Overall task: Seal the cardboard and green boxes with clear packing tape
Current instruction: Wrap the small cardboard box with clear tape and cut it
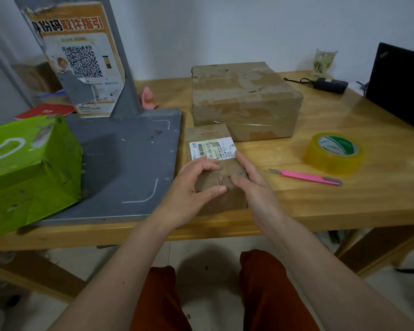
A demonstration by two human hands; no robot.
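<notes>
Flaps first: worth pressing both halves of the small cardboard box (215,168) flush along the seam before fetching tape, so no gap stays under the strip. Best kept square to the near table (344,201) edge, shipping label (212,148) left uncovered. Left hand (191,187) cupped over the near-left corner, fingers curled onto the top, thumb laid along the front edge, gripping the box. Right hand (251,180) flat against the right side, fingers straight, pressing, not pinching. Tape roll (334,152) right of the box, well apart; pink utility knife (306,176) between the two. Green box (26,170) far left of the box, on the grey scale platform (129,163). Large cardboard box (244,101) just behind, already wrapped.
</notes>
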